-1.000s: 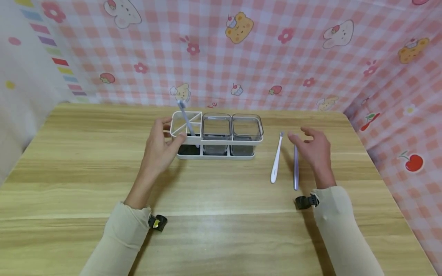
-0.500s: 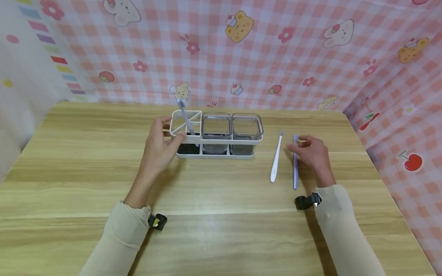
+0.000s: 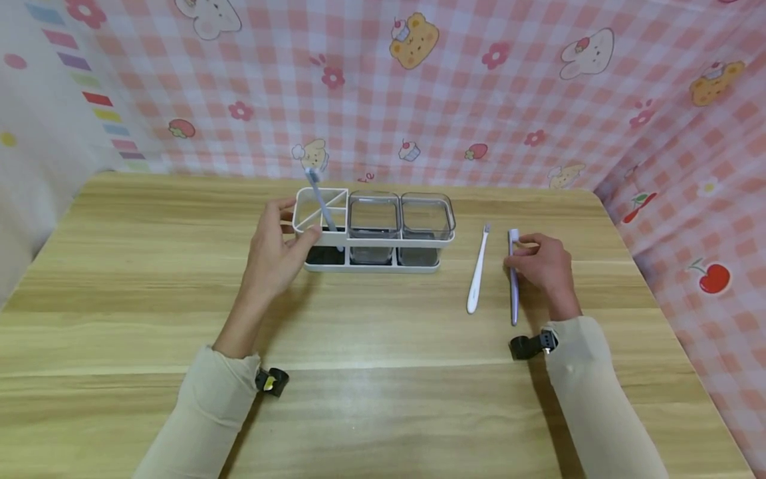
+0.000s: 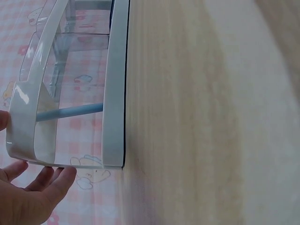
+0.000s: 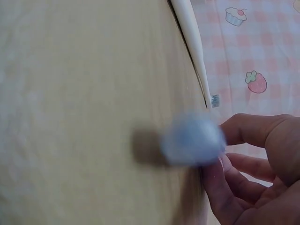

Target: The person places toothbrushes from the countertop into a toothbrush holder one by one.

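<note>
A white toothbrush holder [image 3: 395, 243] stands at the back middle of the table, its left end gripped by my left hand [image 3: 269, 259]. The thumb lies on its front rim, while the other fingers touch its end in the left wrist view. One blue-grey toothbrush [image 3: 324, 205] leans in the divided left compartment; its handle [image 4: 70, 112] shows between upper rim and base. With thumb and fingers my right hand [image 3: 543, 263] pinches a purple toothbrush [image 3: 514, 299] around its upper part. Its blurred handle end [image 5: 193, 140] casts a shadow on the table in the right wrist view.
Two clear square cups [image 3: 374, 216] sit in the holder's middle and right places. Left of the purple toothbrush, a white toothbrush [image 3: 476, 283] lies on the wooden table [image 3: 371, 406]. A pink checked cloth [image 3: 257, 80] hangs behind.
My right hand has come down onto the purple toothbrush, and its fingers have closed around it. The brush has turned slightly. My left hand keeps its grip on the holder.
</note>
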{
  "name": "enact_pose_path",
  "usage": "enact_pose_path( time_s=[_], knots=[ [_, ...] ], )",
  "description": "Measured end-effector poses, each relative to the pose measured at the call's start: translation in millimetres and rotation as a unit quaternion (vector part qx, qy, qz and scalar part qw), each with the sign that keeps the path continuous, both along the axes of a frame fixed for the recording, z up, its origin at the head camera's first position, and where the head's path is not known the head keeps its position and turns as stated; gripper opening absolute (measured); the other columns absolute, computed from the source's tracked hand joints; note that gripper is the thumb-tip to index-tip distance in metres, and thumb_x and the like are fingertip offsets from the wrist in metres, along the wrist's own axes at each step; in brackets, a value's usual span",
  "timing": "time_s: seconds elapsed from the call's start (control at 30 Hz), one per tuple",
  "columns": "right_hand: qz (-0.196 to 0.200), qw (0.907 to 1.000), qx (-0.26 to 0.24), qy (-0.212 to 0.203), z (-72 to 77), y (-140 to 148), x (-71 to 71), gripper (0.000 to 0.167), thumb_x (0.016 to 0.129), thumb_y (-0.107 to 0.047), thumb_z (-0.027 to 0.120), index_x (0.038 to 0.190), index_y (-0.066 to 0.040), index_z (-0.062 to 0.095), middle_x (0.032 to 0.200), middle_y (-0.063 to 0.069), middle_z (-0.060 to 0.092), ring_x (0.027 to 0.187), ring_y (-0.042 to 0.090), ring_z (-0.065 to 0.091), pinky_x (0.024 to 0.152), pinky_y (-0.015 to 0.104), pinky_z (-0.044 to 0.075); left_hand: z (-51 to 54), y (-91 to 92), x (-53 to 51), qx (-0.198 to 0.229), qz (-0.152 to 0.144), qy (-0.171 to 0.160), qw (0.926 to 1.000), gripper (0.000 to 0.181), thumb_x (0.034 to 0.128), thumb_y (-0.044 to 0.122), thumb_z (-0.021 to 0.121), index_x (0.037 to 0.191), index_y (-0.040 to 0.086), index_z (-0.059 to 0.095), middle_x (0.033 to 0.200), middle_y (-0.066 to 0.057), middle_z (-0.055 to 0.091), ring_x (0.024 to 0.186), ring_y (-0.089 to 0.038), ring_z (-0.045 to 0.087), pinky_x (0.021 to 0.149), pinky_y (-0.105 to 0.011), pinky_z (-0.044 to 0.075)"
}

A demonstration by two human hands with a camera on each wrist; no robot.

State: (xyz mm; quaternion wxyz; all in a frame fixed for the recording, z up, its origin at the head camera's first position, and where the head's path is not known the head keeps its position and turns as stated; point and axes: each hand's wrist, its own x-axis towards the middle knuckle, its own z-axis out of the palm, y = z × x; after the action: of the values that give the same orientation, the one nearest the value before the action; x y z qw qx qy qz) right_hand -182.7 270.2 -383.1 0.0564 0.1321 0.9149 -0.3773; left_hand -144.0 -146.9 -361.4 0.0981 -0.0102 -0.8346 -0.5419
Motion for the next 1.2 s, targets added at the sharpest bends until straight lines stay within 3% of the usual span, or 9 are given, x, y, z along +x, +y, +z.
enact_pose_path(
  time_s=[0.27, 0.5, 0.83, 1.2],
  knots=[
    [-0.010, 0.9983, -0.056, 0.011, 1.8, 0.5, -0.7, 0.050, 0.087, -0.007, 0.073, 0.134, 0.006, 0.060, 0.121, 0.029, 0.065, 0.070, 0.001, 0.061, 0.064, 0.020, 0.058, 0.5, -1.3, -0.6, 0.001, 0.004, 0.000, 1.0000, 0.058, 0.0938, 0.019, 0.066, 0.143, -0.001, 0.043, 0.126, -0.020, 0.053, 0.113, -0.029, 0.052, 0.096, -0.042, 0.052],
    [-0.019, 0.9977, -0.065, 0.007, 4.4, -2.0, 0.6, 0.049, 0.089, -0.007, 0.070, 0.136, 0.002, 0.060, 0.123, 0.024, 0.065, 0.085, 0.014, 0.064, 0.068, 0.022, 0.058, 1.6, -1.1, 1.0, 0.006, 0.004, -0.007, 0.9999, 0.059, 0.0940, 0.020, 0.066, 0.144, 0.001, 0.042, 0.127, -0.020, 0.053, 0.114, -0.030, 0.052, 0.097, -0.042, 0.051],
    [-0.011, 0.9956, -0.073, 0.057, 13.0, -10.2, 4.3, 0.042, 0.091, -0.007, 0.068, 0.132, 0.002, 0.064, 0.117, 0.022, 0.067, 0.074, 0.004, 0.064, 0.067, 0.022, 0.059, 1.8, -0.6, 1.3, 0.004, 0.002, -0.007, 1.0000, 0.059, 0.0945, 0.021, 0.065, 0.144, 0.000, 0.042, 0.127, -0.019, 0.053, 0.114, -0.029, 0.052, 0.098, -0.042, 0.052],
    [0.026, 0.9887, -0.070, 0.130, 34.2, -26.2, 4.5, 0.037, 0.092, -0.005, 0.069, 0.127, 0.004, 0.067, 0.110, 0.021, 0.068, 0.076, -0.003, 0.062, 0.067, 0.024, 0.060, 1.4, -0.5, 0.7, 0.007, -0.002, -0.008, 0.9999, 0.059, 0.0943, 0.021, 0.065, 0.145, 0.000, 0.042, 0.127, -0.019, 0.052, 0.114, -0.028, 0.051, 0.098, -0.042, 0.052]
  ],
)
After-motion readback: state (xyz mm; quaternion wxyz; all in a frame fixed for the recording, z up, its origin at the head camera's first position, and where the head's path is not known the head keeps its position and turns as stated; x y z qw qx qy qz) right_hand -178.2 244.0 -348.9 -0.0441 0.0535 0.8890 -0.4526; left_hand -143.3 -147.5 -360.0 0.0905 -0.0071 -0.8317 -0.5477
